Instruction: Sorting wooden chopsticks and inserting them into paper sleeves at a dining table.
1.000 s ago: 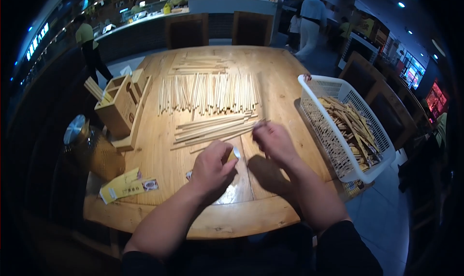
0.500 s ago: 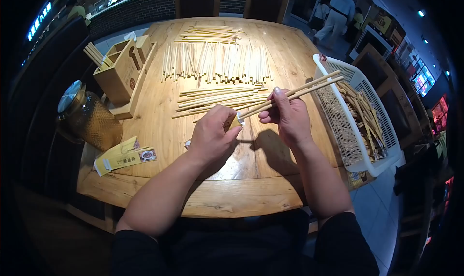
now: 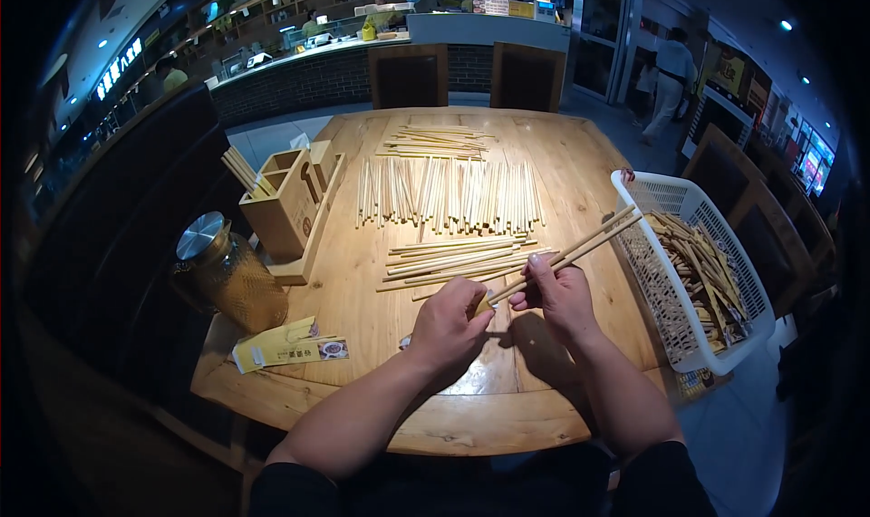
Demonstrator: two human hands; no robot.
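Note:
My right hand pinches a pair of wooden chopsticks that slant up to the right over the table. Their lower ends meet a yellow paper sleeve, mostly hidden inside the closed fingers of my left hand. Whether the tips are still inside the sleeve I cannot tell. Beyond my hands lie loose chopsticks in groups: a sideways pile nearest, a wide row pointing away from me behind it, and another sideways pile farthest off.
A white plastic basket at the right holds many yellow-sleeved chopsticks. At the left stand a wooden caddy with chopsticks and an amber glass jug. Flat yellow paper sleeves lie near the jug. Chairs line the far edge.
My view has tilted up, so the table sits lower and the far counter shows. Both hands keep their hold, and the chopsticks stay close to the sleeve.

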